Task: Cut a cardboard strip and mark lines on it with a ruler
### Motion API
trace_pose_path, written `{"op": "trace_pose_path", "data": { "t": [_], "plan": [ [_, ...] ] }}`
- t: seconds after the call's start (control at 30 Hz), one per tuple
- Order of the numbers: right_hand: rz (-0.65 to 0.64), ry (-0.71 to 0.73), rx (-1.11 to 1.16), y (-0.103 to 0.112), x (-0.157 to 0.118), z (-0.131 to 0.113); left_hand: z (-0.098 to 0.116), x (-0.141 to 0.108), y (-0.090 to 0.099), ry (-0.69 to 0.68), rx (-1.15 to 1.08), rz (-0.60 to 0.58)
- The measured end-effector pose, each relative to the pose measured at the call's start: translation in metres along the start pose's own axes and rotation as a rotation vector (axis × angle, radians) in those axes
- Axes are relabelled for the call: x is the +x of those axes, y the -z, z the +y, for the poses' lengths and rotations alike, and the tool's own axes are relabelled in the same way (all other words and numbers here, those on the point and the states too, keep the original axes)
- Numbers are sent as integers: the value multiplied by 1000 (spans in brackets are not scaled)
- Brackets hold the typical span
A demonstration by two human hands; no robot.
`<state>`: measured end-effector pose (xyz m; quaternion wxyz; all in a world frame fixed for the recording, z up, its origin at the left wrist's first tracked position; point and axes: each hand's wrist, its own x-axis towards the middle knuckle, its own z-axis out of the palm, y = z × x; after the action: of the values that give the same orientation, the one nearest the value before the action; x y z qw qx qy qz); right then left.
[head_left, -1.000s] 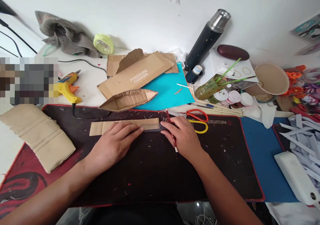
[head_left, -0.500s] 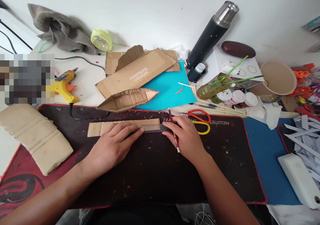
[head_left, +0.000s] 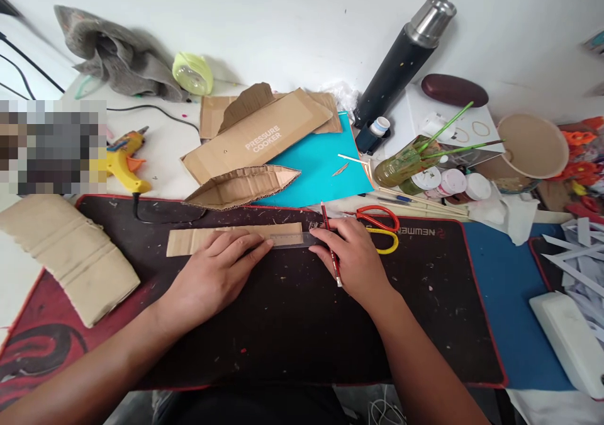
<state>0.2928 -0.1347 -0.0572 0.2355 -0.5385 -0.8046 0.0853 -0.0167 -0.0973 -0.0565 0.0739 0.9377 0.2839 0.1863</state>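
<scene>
A narrow cardboard strip (head_left: 182, 242) lies on the dark desk mat, with a clear ruler (head_left: 287, 239) along its near edge. My left hand (head_left: 214, 264) rests over the strip and ruler, fingers together, holding them down; the covered stretch is hidden. My right hand (head_left: 353, 255) is closed around a red and black pencil (head_left: 336, 264), whose pale end points toward me. Its thumb and fingertips are at the ruler's right end. Scissors (head_left: 384, 230) with red and yellow handles lie just beyond the right hand, their blades partly hidden.
Beyond the strip sits a boat-shaped cardboard piece (head_left: 243, 189) beside a printed cardboard panel (head_left: 259, 135) and blue sheet (head_left: 311, 173). At left are a yellow glue gun (head_left: 125, 160) and bent cardboard (head_left: 78, 255). A dark flask (head_left: 401, 63) and green-tinted jar (head_left: 396, 167) stand at back right.
The whole view has shifted slightly. My hands, the ruler, the strip and the pencil keep nearly the same arrangement.
</scene>
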Motion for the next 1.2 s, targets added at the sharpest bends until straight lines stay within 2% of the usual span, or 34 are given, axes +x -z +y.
{"op": "trace_pose_path", "data": {
  "t": [1.2],
  "plan": [
    [-32, -36, 35, 4, 0, -2, 1, -2, 0, 40, -45, -9]
  ]
}}
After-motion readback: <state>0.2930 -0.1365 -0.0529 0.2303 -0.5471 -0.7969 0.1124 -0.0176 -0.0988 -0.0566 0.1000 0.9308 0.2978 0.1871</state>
